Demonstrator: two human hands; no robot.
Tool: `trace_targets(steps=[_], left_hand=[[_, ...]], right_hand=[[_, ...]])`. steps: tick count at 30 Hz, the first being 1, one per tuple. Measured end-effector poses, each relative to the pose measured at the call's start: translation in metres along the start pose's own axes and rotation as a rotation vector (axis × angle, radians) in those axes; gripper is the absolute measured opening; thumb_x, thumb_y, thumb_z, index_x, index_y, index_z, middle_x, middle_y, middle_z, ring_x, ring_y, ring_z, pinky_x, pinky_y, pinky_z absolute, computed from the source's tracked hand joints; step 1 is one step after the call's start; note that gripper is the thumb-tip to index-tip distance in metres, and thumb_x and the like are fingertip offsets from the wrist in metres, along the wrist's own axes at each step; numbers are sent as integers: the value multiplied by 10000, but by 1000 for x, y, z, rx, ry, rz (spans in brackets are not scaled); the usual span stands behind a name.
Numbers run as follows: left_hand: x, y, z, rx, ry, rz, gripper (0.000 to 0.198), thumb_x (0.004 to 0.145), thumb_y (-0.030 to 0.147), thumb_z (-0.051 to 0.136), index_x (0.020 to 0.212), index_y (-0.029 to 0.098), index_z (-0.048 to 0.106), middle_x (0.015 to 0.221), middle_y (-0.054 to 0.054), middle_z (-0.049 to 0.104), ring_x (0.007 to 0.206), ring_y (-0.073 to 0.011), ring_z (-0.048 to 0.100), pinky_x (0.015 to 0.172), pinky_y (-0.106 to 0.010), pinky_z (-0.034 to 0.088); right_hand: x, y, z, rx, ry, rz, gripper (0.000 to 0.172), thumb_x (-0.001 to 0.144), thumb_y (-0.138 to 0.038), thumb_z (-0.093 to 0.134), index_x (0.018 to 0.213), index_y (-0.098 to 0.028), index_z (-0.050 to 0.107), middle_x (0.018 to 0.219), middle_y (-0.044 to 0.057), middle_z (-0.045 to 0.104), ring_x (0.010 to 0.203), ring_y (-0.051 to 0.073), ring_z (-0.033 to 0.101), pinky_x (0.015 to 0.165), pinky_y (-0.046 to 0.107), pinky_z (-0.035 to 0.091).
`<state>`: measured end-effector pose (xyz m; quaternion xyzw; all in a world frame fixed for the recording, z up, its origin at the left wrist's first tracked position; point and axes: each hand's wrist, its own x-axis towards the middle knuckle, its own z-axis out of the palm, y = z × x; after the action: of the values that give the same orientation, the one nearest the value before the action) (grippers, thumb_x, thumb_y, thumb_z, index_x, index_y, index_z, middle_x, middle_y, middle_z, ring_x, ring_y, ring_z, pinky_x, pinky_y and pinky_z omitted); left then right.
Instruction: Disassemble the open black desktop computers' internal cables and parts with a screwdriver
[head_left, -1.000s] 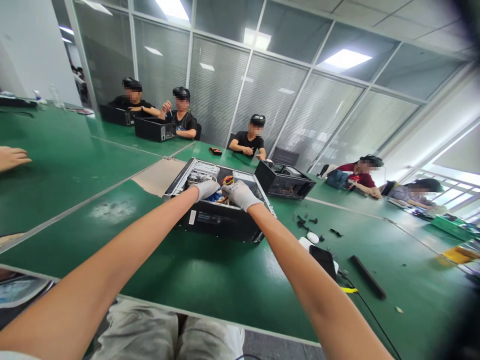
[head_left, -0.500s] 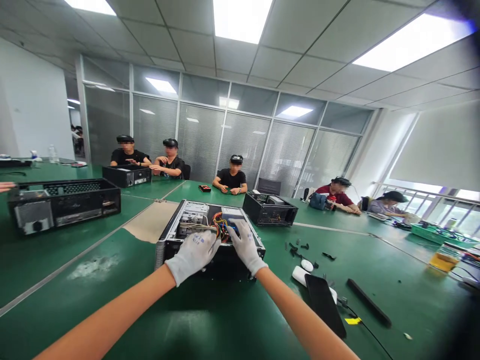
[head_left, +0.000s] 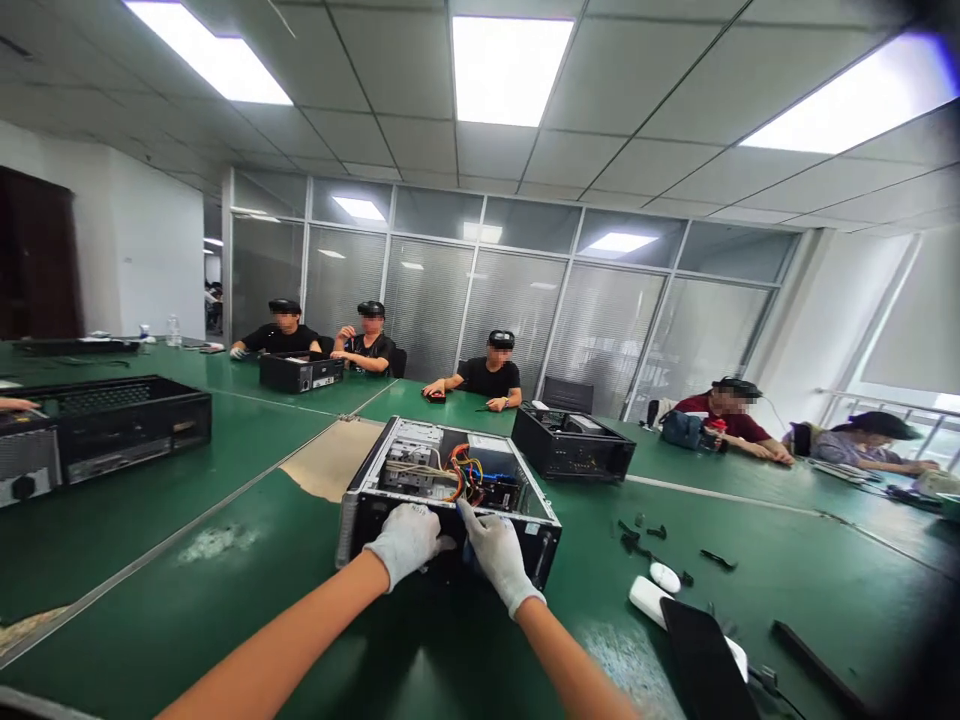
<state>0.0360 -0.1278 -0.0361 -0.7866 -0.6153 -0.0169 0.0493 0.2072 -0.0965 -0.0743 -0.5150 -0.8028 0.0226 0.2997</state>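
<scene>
Knit-gloved hands [head_left: 450,545], boxy metal computer case [head_left: 450,490]

We reach both bare forearms forward, converging toward the middle. Our left hand [head_left: 406,541], in a white glove, lies palm down with fingers curled. Our right hand [head_left: 498,551], gloved too, sits just beside it, index finger stretched far.

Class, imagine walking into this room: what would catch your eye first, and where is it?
An open computer case lies mid-table with coloured wires showing, and the gloved left hand and right hand rest on its near side. A black phone lies at lower right, and people sit along the far side of the green table.
</scene>
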Motion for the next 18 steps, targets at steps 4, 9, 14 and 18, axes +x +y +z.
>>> trace_targets(steps=[4,9,14,18], left_hand=[[14,-11,-9,28,-28,-12,597,977,600,471,1058,92,774,1033,-228,748,1046,-355,716,900,-434,562],[52,-24,-10,11,-74,-31,562,961,588,522,1093,96,760,1059,-225,747,1073,-340,712,910,-409,562],[102,-41,3,0,-77,-34,516,934,560,581,1106,105,754,1066,-225,748,1084,-333,709,917,-394,559],[142,-56,14,-26,-58,-20,548,910,585,590,1112,100,747,1056,-222,750,1069,-338,712,918,-403,557]], right_hand=[[20,-2,4,-9,-70,49,353,993,-345,506,1174,-196,769,607,25,695,596,135,646,596,209,406],[56,8,13,13,-151,88,412,1030,-417,452,1217,-197,747,622,31,717,585,141,655,616,210,431],[98,33,34,20,-182,127,429,1022,-462,478,1226,-186,735,695,56,748,639,161,681,636,219,461],[133,53,53,76,-205,185,485,1030,-523,441,1132,-178,765,657,57,735,570,149,659,597,215,470]])
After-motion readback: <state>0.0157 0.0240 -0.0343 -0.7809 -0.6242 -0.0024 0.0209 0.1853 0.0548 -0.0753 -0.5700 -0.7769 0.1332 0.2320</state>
